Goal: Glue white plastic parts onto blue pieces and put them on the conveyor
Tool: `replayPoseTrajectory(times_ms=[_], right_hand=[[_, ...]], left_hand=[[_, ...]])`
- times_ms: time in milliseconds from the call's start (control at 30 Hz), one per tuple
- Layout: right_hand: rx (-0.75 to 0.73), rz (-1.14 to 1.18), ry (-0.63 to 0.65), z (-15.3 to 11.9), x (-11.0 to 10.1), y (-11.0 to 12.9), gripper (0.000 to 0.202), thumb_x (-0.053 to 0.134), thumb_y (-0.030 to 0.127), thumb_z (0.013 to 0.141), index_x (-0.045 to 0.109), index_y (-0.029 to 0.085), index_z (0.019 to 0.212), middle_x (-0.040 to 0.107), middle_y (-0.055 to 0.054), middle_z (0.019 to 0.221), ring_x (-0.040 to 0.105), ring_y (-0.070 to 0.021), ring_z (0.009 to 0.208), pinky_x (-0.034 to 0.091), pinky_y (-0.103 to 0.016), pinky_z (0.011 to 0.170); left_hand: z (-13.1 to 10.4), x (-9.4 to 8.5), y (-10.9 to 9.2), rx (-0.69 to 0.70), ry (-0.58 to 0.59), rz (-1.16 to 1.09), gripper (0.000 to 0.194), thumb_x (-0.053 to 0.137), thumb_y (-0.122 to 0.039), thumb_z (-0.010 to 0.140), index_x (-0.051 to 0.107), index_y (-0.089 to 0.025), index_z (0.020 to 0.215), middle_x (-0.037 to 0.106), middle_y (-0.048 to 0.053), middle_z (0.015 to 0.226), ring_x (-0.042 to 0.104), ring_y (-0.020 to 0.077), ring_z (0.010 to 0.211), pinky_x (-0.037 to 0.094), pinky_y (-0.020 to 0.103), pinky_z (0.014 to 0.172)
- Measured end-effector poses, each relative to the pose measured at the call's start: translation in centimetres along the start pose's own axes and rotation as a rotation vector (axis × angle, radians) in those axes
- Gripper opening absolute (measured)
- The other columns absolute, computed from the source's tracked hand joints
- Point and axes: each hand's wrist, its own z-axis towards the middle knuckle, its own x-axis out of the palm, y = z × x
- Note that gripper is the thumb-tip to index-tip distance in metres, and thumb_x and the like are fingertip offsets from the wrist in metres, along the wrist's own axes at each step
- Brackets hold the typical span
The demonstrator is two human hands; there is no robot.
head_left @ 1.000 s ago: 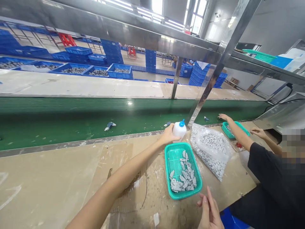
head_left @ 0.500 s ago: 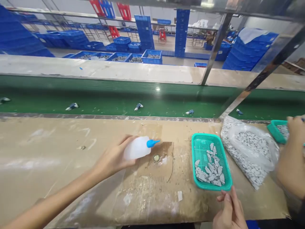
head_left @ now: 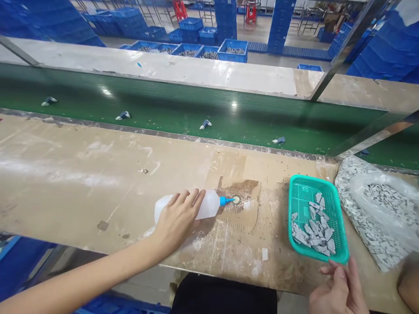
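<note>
My left hand (head_left: pixel 180 213) is wrapped over a white squeeze bottle (head_left: pixel 209 205) with a blue nozzle, which lies on its side on the tabletop. Its nozzle tip rests on or just over a small round metal cap (head_left: pixel 236 200), set on a wet-looking brown cardboard patch (head_left: pixel 242 187). At the near edge of a green plastic basket (head_left: pixel 294 244) is my right hand (head_left: pixel 340 288), its thumb and fingers closed together; anything between them is too small to make out. Several small grey pieces (head_left: pixel 316 231) lie in the basket.
Right of the basket lies a clear plastic bag (head_left: pixel 366 218) full of grey pieces. Beyond the table runs a green conveyor belt (head_left: pixel 163 109) carrying several small blue-and-white parts (head_left: pixel 205 124). A metal post (head_left: pixel 343 52) rises at the right. Part of another person's arm (head_left: pixel 409 283) shows at the lower right.
The bottle has gone from held up at a tilt to lying on its side, its nozzle now at the cap. My view has tilted down and turned left. The right hand stays by the basket.
</note>
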Motion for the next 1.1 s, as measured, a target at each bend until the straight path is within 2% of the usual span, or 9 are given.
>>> replayPoseTrajectory(times_ms=[100, 233, 400, 633, 733, 800, 900, 1000, 1100], right_hand=[[0.024, 0.070, -0.232, 0.1, 0.8, 0.8, 0.044, 0.066, 0.035, 0.081, 0.073, 0.022, 0.123, 0.066, -0.009, 0.084, 0.059, -0.0229, 0.056, 0.054, -0.047, 0.059], [0.070, 0.058, -0.250, 0.2, 1.4, 1.5, 0.047, 0.068, 0.034, 0.082, 0.071, 0.014, 0.124, 0.065, -0.009, 0.080, 0.056, -0.0187, 0.056, 0.051, -0.039, 0.056], [0.096, 0.127, -0.277, 0.6, 1.5, 1.4, 0.040, 0.072, 0.028, 0.081, 0.074, 0.015, 0.118, 0.065, -0.006, 0.075, 0.055, -0.0167, 0.055, 0.048, -0.036, 0.057], [0.110, 0.133, -0.207, 0.8, 1.2, 0.2, 0.043, 0.071, 0.029, 0.082, 0.071, 0.015, 0.123, 0.065, -0.007, 0.078, 0.056, -0.0196, 0.056, 0.048, -0.039, 0.057], [0.043, 0.116, -0.181, 1.3, 1.0, 0.6, 0.041, 0.069, 0.029, 0.085, 0.072, 0.015, 0.123, 0.066, -0.008, 0.081, 0.058, -0.0203, 0.059, 0.049, -0.039, 0.060], [-0.032, 0.016, -0.055, 2.3, 0.6, 1.0, 0.038, 0.067, 0.030, 0.088, 0.071, 0.015, 0.123, 0.070, -0.010, 0.088, 0.063, -0.0217, 0.066, 0.051, -0.039, 0.066], [-0.195, -0.214, 0.258, 4.6, -0.1, 1.3, 0.033, 0.062, 0.036, 0.093, 0.074, 0.017, 0.118, 0.074, -0.012, 0.102, 0.069, -0.0238, 0.082, 0.052, -0.034, 0.071], [-0.374, -0.325, 0.537, 7.0, -0.2, 0.4, 0.036, 0.053, 0.044, 0.097, 0.075, 0.022, 0.115, 0.074, -0.010, 0.111, 0.070, -0.0238, 0.096, 0.054, -0.032, 0.074], [-0.487, -0.356, 0.732, 8.6, 0.4, -1.1, 0.043, 0.042, 0.047, 0.100, 0.073, 0.023, 0.119, 0.074, -0.009, 0.114, 0.068, -0.0244, 0.105, 0.055, -0.038, 0.088]], left_hand=[[0.0, -0.1, -0.2, 0.034, -0.083, 0.088, 0.050, 0.064, -0.007, 0.079, 0.061, -0.008, 0.128, 0.067, 0.016, 0.120, 0.062, 0.0329, 0.101, 0.049, 0.044, 0.092], [0.0, -0.2, -0.4, 0.062, -0.149, 0.154, 0.045, 0.063, -0.006, 0.080, 0.064, -0.007, 0.125, 0.068, 0.016, 0.115, 0.063, 0.0331, 0.097, 0.050, 0.045, 0.089], [0.0, -0.7, -0.5, 0.077, -0.183, 0.199, 0.043, 0.060, -0.006, 0.083, 0.064, -0.005, 0.125, 0.067, 0.016, 0.115, 0.062, 0.0327, 0.096, 0.051, 0.045, 0.088], [-0.2, -2.3, -0.8, 0.100, -0.152, 0.194, 0.045, 0.049, -0.003, 0.087, 0.060, -0.005, 0.131, 0.064, 0.021, 0.119, 0.061, 0.0372, 0.103, 0.048, 0.051, 0.095], [0.0, -3.0, -1.0, 0.092, -0.130, 0.178, 0.050, 0.043, 0.000, 0.087, 0.059, -0.007, 0.133, 0.063, 0.021, 0.121, 0.060, 0.0377, 0.108, 0.047, 0.052, 0.098], [0.0, -3.1, -1.0, 0.089, -0.122, 0.168, 0.053, 0.040, 0.001, 0.085, 0.058, -0.009, 0.135, 0.063, 0.020, 0.122, 0.059, 0.0377, 0.111, 0.046, 0.052, 0.101], [-0.1, -2.4, -0.8, 0.079, -0.158, 0.160, 0.062, 0.038, 0.003, 0.082, 0.053, -0.012, 0.140, 0.061, 0.020, 0.127, 0.057, 0.0377, 0.116, 0.042, 0.054, 0.106], [-0.3, -1.5, -0.7, 0.066, -0.205, 0.111, 0.071, 0.037, 0.003, 0.079, 0.043, -0.015, 0.148, 0.059, 0.019, 0.130, 0.053, 0.0383, 0.122, 0.036, 0.055, 0.111], [-0.6, -1.0, -0.6, 0.074, -0.238, 0.086, 0.077, 0.038, 0.003, 0.077, 0.034, -0.014, 0.152, 0.058, 0.020, 0.132, 0.051, 0.0392, 0.126, 0.034, 0.056, 0.114]])
